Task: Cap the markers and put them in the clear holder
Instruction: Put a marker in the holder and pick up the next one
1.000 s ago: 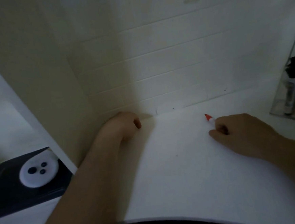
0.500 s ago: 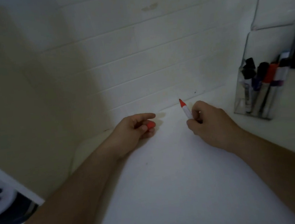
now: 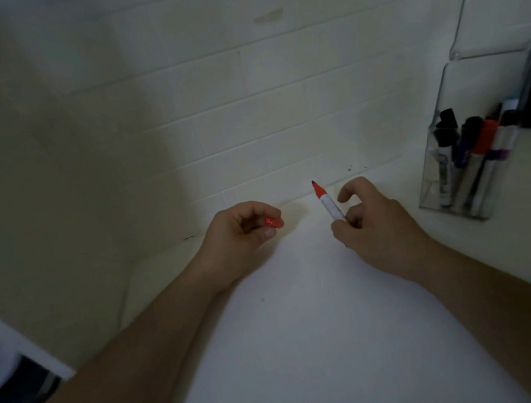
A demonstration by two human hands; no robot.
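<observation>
Before us lies the white tabletop [image 3: 315,324], and behind it stands the white brick-patterned wall [image 3: 250,107]. Our left hand [image 3: 238,232] is over the table's far left, pinching the small red marker cap [image 3: 272,221]. Just to its right — apart, not touching — our right hand [image 3: 377,224] holds the uncapped red-tipped white marker [image 3: 327,201], tip toward the wall. Far right on the table stands the clear plastic holder [image 3: 431,188], with several capped markers [image 3: 467,156] upright inside.
</observation>
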